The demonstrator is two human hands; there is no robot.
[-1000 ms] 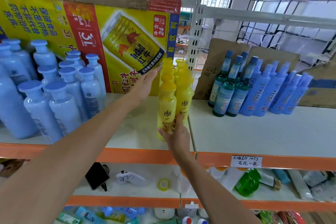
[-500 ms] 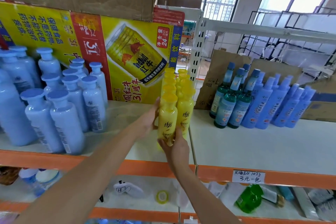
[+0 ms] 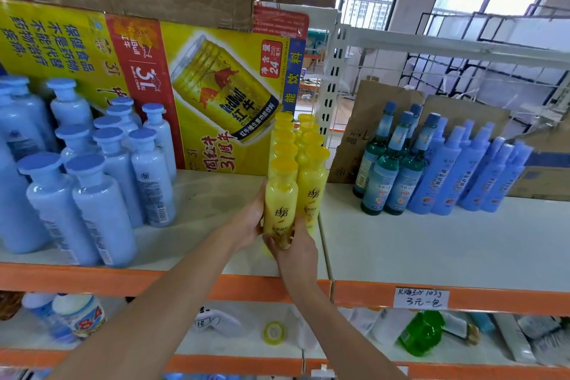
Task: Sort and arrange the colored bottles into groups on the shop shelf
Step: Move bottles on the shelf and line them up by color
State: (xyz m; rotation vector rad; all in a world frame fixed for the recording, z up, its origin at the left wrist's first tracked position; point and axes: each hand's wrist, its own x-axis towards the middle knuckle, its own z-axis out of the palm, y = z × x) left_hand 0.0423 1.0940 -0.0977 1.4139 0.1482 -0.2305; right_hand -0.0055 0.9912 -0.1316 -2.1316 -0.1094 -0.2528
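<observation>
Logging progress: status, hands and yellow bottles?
Left hand and right hand hold front yellow bottle. Yellow rows behind it, upright. Nothing in the way.

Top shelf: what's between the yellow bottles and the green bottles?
Nothing stands there: the head view shows only bare white shelf between the yellow bottles and the green bottles, with the shelf-board seam beside the yellow ones.

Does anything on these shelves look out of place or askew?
The yellow carton at the back stands upside down: its print is inverted. On the lower shelf a green bottle lies tipped over.
</observation>
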